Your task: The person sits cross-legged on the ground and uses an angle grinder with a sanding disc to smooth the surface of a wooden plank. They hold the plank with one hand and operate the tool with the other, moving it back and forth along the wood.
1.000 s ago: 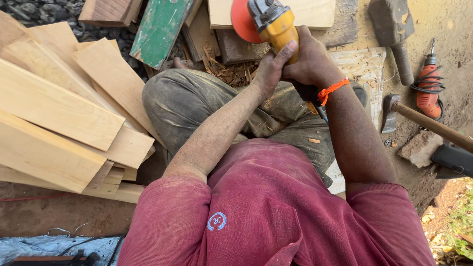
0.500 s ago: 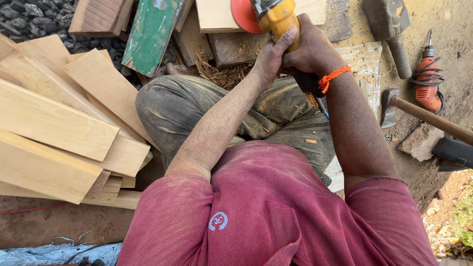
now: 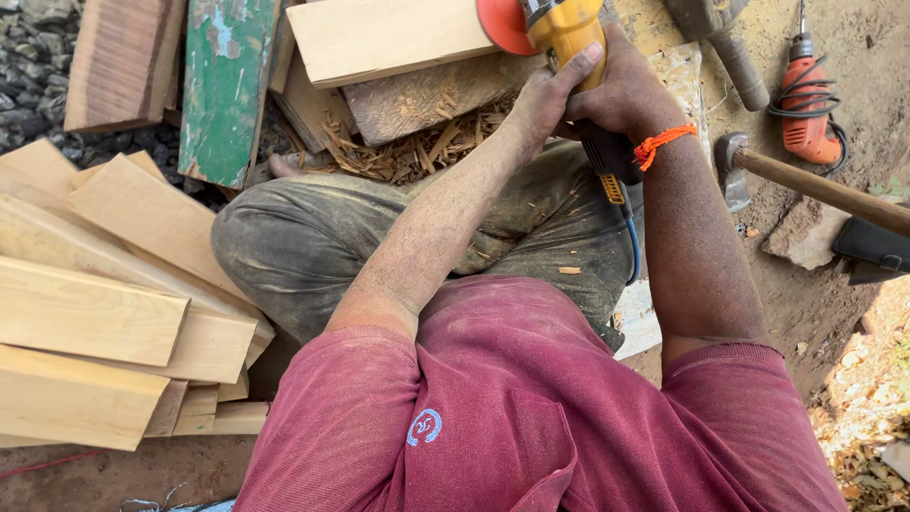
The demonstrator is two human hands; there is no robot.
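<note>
Outdoor place, bare dirt ground (image 3: 844,313), sunlit at right; wood shavings (image 3: 417,152) at far centre. Stack of pale planks (image 3: 104,313) at left, green painted board (image 3: 226,90) far left. No package or sign seen.

Person sits, red shirt. Yellow grinder (image 3: 567,28) with orange disc at far centre, above pale wood block (image 3: 389,38). Both hands grasp grinder: left hand (image 3: 545,95) at its side, right hand (image 3: 621,90) clenched around rear. Orange drill (image 3: 806,104) and hammer (image 3: 806,185) at right.

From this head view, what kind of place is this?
Likely an outdoor woodworking spot on bare ground: stacked planks, wood shavings, an orange drill on the dirt. Both hands grip a yellow grinder.
</note>
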